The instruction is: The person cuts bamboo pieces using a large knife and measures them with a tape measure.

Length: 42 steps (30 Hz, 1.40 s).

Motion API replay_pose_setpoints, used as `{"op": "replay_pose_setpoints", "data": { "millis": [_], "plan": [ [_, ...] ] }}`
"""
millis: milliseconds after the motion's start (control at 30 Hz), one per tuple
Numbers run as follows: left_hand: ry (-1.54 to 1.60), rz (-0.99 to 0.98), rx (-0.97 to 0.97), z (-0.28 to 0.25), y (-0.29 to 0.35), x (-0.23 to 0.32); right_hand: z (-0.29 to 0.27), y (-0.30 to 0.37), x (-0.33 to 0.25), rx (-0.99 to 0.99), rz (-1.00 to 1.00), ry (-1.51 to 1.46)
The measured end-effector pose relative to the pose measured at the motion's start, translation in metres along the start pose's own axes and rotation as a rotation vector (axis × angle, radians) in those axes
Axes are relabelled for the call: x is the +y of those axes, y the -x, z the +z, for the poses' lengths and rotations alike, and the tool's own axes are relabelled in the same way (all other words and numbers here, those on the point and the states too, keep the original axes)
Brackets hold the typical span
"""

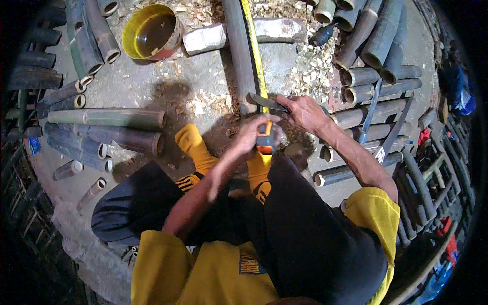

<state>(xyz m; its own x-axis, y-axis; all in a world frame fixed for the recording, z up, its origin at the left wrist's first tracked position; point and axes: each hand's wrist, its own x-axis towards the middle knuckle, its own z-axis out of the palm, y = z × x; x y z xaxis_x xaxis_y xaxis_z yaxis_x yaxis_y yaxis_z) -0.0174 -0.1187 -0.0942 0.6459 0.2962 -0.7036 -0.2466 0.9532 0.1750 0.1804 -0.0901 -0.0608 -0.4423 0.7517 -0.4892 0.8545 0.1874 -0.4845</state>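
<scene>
A long grey bamboo pole [238,51] runs away from me, resting across a pale log [206,39]. Along its right side stretches the yellow blade [256,56] of a tape measure [265,137], whose orange and black case is gripped by my left hand [244,136] at the pole's near end. My right hand [307,114] is closed round a knife, the handle mostly hidden in the fingers. The dark knife blade [269,103] points left and lies across the tape, close to the pole. Whether its edge touches the bamboo I cannot tell.
Cut bamboo lengths [107,118] lie at the left, and more bamboo pieces [378,76] at the right with two saw-like blades [373,109] on them. A yellow bucket [152,33] holding dark liquid stands far left of the pole. Wood chips [315,73] litter the floor.
</scene>
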Motion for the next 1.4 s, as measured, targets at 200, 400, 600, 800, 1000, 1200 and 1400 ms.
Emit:
{"op": "replay_pose_setpoints", "data": {
  "millis": [200, 400, 600, 800, 1000, 1200, 1400],
  "plan": [
    [-0.09, 0.213, 0.077, 0.029, -0.002, -0.015, -0.015, 0.054, 0.005, 0.221, 0.426, -0.05],
    [-0.05, 0.437, 0.267, -0.007, 0.034, 0.009, 0.04, 0.051, 0.02, 0.743, 0.497, -0.297],
    [-0.042, 0.485, 0.319, -0.046, 0.043, 0.017, 0.095, -0.003, 0.053, 0.734, 0.627, -0.268],
    [-0.322, 0.545, 0.612, -0.084, 0.044, 0.008, 0.088, 0.002, 0.058, 0.773, 0.619, -0.202],
    [-0.559, 0.712, 0.749, -0.104, 0.027, 0.016, 0.037, 0.006, 0.077, 1.092, 0.562, 0.033],
    [-1.169, 0.774, 0.862, -0.125, 0.011, 0.035, -0.006, -0.016, 0.14, 1.074, 0.875, 0.055],
    [-2.108, 0.905, 0.966, -0.151, 0.057, 0.071, -0.009, -0.028, 0.162, 1.003, 0.919, 0.175]
  ]
}}
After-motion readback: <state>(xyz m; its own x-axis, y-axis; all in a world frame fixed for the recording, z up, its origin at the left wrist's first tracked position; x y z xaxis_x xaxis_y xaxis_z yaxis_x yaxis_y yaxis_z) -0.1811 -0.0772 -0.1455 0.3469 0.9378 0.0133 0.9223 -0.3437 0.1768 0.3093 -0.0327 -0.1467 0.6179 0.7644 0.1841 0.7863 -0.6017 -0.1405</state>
